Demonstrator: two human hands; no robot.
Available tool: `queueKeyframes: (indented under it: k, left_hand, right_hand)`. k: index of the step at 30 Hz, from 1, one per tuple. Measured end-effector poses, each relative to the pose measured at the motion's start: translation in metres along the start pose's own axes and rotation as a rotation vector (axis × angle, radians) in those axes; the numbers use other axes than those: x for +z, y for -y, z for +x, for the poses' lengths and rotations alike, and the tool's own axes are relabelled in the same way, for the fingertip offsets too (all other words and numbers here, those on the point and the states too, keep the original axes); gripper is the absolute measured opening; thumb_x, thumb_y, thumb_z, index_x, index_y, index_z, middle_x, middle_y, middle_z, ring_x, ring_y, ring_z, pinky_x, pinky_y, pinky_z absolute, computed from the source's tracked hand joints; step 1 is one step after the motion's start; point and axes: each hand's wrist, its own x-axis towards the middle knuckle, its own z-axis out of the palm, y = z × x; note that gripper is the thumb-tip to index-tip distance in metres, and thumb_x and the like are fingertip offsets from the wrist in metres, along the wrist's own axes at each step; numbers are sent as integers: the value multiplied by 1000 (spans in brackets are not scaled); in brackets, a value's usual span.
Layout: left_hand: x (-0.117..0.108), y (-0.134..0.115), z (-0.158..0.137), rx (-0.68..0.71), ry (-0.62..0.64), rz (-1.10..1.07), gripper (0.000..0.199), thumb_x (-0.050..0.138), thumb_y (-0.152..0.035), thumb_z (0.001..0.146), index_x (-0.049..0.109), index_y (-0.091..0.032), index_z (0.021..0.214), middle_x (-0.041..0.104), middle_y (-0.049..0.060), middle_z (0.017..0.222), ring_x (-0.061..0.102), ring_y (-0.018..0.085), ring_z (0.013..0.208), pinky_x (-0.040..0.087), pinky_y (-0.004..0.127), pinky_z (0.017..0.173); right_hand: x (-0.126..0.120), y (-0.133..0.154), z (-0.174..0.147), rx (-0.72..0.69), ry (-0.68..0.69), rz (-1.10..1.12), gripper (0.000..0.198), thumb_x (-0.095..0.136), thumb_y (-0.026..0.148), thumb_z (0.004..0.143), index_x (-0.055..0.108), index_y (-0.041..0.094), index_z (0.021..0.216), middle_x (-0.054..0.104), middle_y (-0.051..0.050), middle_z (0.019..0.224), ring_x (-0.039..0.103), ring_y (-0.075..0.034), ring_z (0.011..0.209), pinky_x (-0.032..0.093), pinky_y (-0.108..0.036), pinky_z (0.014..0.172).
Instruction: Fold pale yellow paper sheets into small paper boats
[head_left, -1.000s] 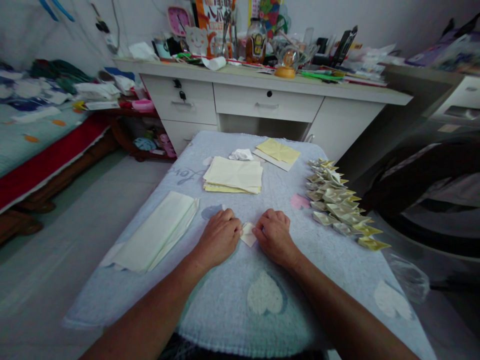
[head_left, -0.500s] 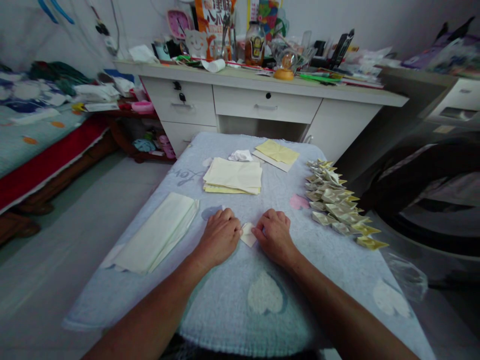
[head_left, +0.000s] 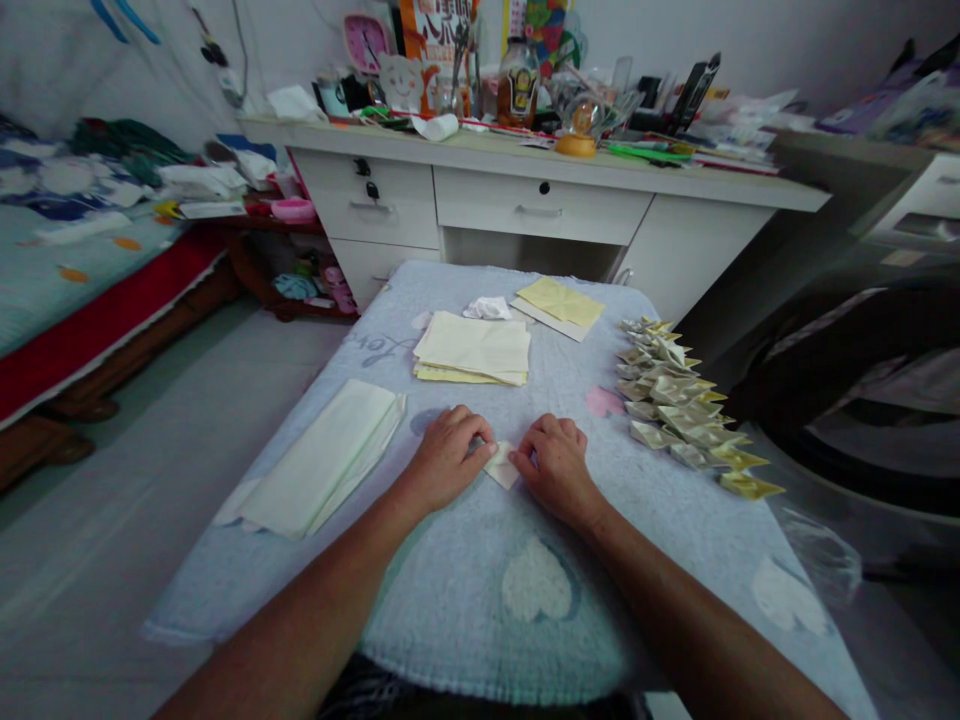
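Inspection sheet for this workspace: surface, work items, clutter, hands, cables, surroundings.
Surface: blue cloth, heart prints.
Job's things: small paper at centre; stack ahead; long sheets at left; boat-shaped folds at right.
Clutter: crumpled paper behind the stack; many items on the desk.
Hands: left hand and right hand both touch the small paper; exact grip unclear.
Cables: cord on the wall, upper left.
Surroundings: desk beyond, bed at left, likely washer at right.

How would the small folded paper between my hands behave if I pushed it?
The small folded paper is probably light, being much smaller than the stacked sheets. Its folds likely stiffen it. Lying flat on the cloth, it would likely slide rather than roll.
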Motion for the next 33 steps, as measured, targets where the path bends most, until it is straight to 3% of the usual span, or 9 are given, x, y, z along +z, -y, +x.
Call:
queueKeyframes:
  k: [6, 25, 28, 31, 33]
  left_hand:
    - [0, 5, -2, -13, 40, 33, 12, 72, -28, 72, 64, -19, 76, 57, 2, 88, 54, 20, 90, 41, 32, 80]
    - [4, 2, -3, -23, 84, 148, 10, 56, -18, 78, 63, -19, 71, 59, 3, 87, 50, 20, 89, 37, 35, 83]
    - [7, -1, -2, -58, 38, 175, 5, 63, -25, 76, 61, -20, 77, 58, 3, 87, 49, 22, 90, 36, 35, 81]
    - [12, -4, 0, -91, -27, 197, 25, 68, -41, 75, 60, -21, 86, 58, 3, 91, 48, 24, 93, 34, 35, 78]
    - [15, -5, 0, -101, -29, 220, 26, 68, -45, 76, 60, -22, 87, 57, 3, 92, 47, 24, 93, 32, 34, 75]
  right_hand:
    - [-2, 0, 2, 0, 34, -14, 18, 62, 33, 85, 65, 20, 73, 56, -6, 93, 43, -24, 94, 29, -39, 82]
    - [-1, 0, 1, 7, 10, -19, 18, 63, 32, 84, 64, 19, 71, 57, -6, 91, 44, -24, 92, 30, -39, 82]
    - [0, 0, 0, -2, 0, -32, 20, 63, 33, 84, 63, 19, 71, 57, -7, 91, 44, -24, 92, 30, -39, 81]
    - [1, 1, 1, -2, -4, -45, 18, 62, 32, 85, 64, 19, 72, 57, -7, 91, 44, -24, 92, 30, -38, 81]
    - [1, 1, 1, 5, 1, -48, 18, 63, 32, 84, 64, 19, 72, 57, -6, 92, 44, -23, 92, 29, -38, 81]
